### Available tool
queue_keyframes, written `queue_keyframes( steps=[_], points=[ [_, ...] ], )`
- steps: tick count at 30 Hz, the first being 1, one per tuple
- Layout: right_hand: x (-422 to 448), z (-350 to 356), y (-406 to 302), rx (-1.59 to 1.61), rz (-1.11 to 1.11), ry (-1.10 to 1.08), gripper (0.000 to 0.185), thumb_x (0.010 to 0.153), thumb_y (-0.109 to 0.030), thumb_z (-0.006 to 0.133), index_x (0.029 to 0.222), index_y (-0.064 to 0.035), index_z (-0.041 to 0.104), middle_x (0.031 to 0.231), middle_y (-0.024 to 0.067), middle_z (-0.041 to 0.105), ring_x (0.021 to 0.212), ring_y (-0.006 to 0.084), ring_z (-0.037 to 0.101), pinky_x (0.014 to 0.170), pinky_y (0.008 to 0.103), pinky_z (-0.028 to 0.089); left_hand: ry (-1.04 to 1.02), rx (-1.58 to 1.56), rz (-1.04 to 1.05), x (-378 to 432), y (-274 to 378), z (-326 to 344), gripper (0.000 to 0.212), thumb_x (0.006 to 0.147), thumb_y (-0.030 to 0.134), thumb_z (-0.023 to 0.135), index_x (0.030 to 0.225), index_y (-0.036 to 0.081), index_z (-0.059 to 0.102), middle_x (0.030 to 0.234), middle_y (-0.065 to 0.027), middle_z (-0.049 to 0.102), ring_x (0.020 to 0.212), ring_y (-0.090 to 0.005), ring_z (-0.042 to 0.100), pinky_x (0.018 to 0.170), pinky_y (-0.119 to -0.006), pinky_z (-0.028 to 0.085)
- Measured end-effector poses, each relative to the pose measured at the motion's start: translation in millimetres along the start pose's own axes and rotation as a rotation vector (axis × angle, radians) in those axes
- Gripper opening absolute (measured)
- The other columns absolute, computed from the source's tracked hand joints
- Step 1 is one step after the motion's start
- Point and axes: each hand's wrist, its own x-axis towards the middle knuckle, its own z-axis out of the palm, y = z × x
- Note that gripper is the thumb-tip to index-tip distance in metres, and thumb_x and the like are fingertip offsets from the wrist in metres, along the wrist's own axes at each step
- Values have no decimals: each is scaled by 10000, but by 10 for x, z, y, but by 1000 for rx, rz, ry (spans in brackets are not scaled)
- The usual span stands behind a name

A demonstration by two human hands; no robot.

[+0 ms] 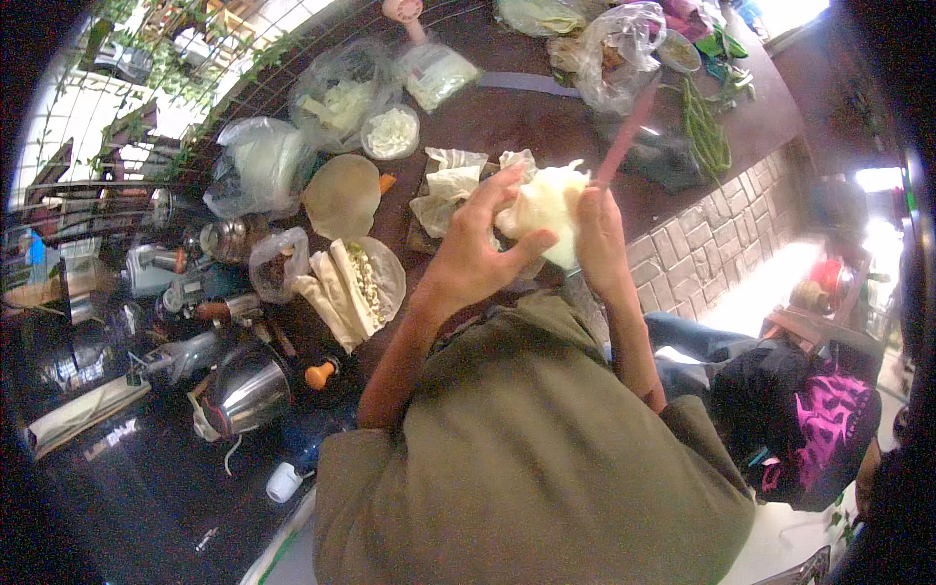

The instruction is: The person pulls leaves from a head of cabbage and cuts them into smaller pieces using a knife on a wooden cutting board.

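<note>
Both my hands are raised over the dark table in front of my chest. A pale yellow-white leafy vegetable piece [552, 201], apparently cabbage, is between them. My left hand [482, 245] grips its left side, thumb in front and fingers spread over the top. At its right edge, my right hand [601, 227] is closed around a long pinkish-red knife-like tool [630, 135], which points up and away and is blurred. Pale leaf-like pieces [450, 186] lie beyond my left hand, on a board mostly hidden by them and my hand.
Left of my hands are rolled flatbreads [333, 296], a filled round flatbread [387, 274], a flat round sheet [342, 194] and a bowl of white crumbs [391, 133]. Plastic bags [344, 95] and green beans [706, 135] lie farther off. A metal kettle [252, 387] stands left; a person [797, 424] sits right.
</note>
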Motion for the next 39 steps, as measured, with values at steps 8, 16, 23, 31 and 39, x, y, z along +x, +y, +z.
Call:
queue_keyframes(
  steps=[8,16,23,31,39],
  points=[
    [-72,353,-386,-140,-99,-222,652,772,-259,828,1248,15,477,1160,129,590,1073,182,566,921,336,472,142,220,39,-190,-1,-189,542,938,272,617,1346,-43,449,1258,-272,565,1179,-389,565,979,-412,448],
    [-26,396,-296,-193,-211,-314,655,749,-244,813,1260,10,491,1178,132,593,1053,186,565,911,326,462,346,183,196,-325,-136,-138,488,987,264,538,1362,-32,433,1243,-272,563,1153,-390,576,966,-433,455],
    [-82,372,-421,-216,-140,-359,610,750,-246,813,1213,8,507,1139,99,611,1002,178,571,881,315,462,285,290,264,-348,-186,-246,532,958,341,594,1341,-8,474,1199,-244,607,1080,-361,638,867,-412,520],
    [-118,333,-353,0,-77,-397,458,821,-243,773,1139,-21,530,1013,22,581,938,99,547,803,260,448,172,168,150,-358,-104,-395,577,861,408,706,1234,-18,593,1103,-204,679,1024,-268,681,840,-340,537],
    [-49,324,-348,81,19,-265,394,851,-236,753,1092,-30,519,929,-7,573,826,70,529,716,236,442,238,-73,94,-390,2,-361,450,814,213,786,1185,-2,649,1113,-159,687,990,-225,677,850,-299,526]
  ],
)
